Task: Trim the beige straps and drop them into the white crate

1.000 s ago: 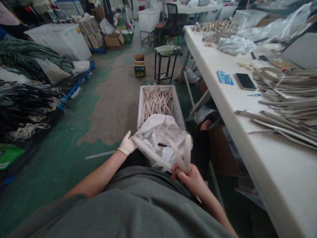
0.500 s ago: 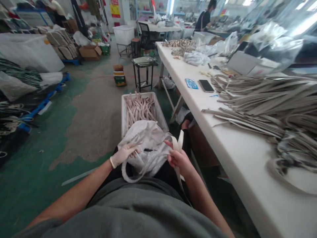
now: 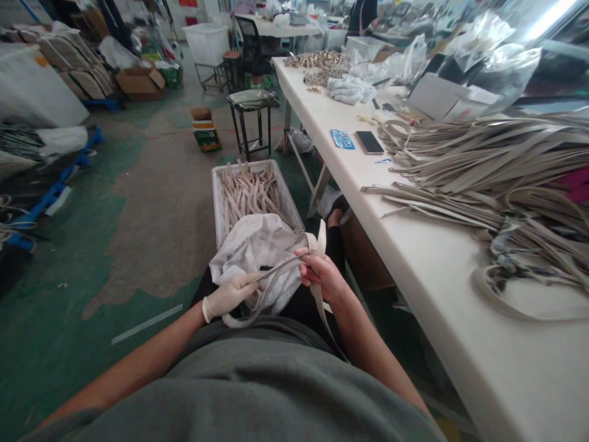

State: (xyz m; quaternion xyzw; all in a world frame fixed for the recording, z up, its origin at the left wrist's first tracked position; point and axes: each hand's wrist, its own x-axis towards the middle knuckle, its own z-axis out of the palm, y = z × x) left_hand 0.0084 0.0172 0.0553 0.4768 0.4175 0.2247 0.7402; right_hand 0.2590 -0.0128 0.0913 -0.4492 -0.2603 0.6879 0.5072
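My left hand [image 3: 232, 296], in a pale glove, pinches a light strap [image 3: 280, 267] over my lap. The bare fingers of my right hand [image 3: 321, 273] are closed round the same light strap, which loops above them and hangs down past the wrist. Beneath both hands a whitish cloth bag [image 3: 257, 236] lies across my lap, with a small dark item showing on it. Just beyond the bag stands a white bin [image 3: 291, 197] filled with short beige strips [image 3: 248, 193].
On the right is a long white table [image 3: 414, 258] with piles of beige straps [image 3: 497, 159], a phone [image 3: 369, 142] and a blue packet [image 3: 342, 139]. A black stool [image 3: 253, 101] stands ahead. Blue pallets [image 3: 59, 178] line the left. One person [image 3: 362, 17] is at the back.
My left hand now holds a strap stretched toward my right hand, where before its fingers were at the bag. The view has shifted, with the table and bin appearing further left.
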